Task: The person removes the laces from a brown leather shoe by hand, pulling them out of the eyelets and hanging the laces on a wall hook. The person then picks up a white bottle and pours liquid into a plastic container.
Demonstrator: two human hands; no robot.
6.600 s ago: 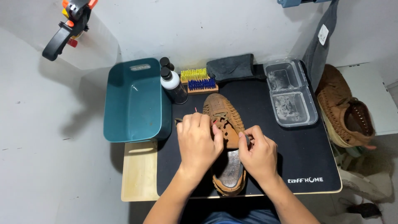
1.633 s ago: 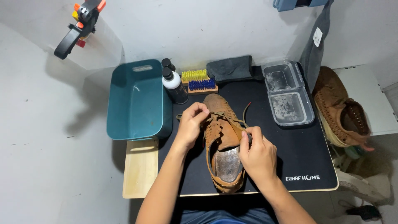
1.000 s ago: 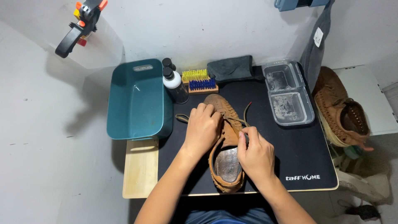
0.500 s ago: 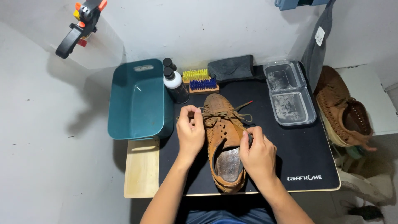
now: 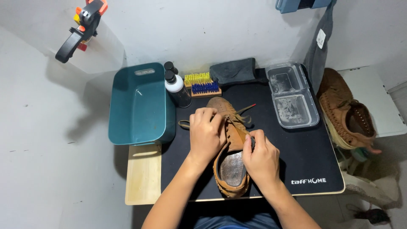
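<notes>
Working the laces now, both hands are down on the brown suede shoe (image 5: 229, 144), which lies toe-away in the middle of the black mat (image 5: 305, 157). Left hand (image 5: 206, 135) sits over the lace area, fingers curled and pinching at what looks like the lace (image 5: 243, 111) near the upper eyelets; 1 loose end trails out to the left of the shoe, another with a red tip points toward the clear plastic tray (image 5: 292, 95). Right hand (image 5: 260, 154) is clenched on the shoe's right side by the opening, thumb and forefinger pressed together, though I cannot tell whether they grip lace or the collar itself.

To handle this well, I'd judge the right hand should keep the shoe pinned flat so it doesn't swivel on the mat, while the left draws the lace straight along the eyelet line, not sideways, to spare the suede edges. Short, even pulls, 1 eyelet at a time.

Around it: teal bin (image 5: 137, 104) to the left, 2 dark-capped bottles (image 5: 177, 87), yellow and blue brushes (image 5: 202, 84), a grey cloth (image 5: 235, 72), and a second brown shoe (image 5: 345, 112) off the mat at right.
</notes>
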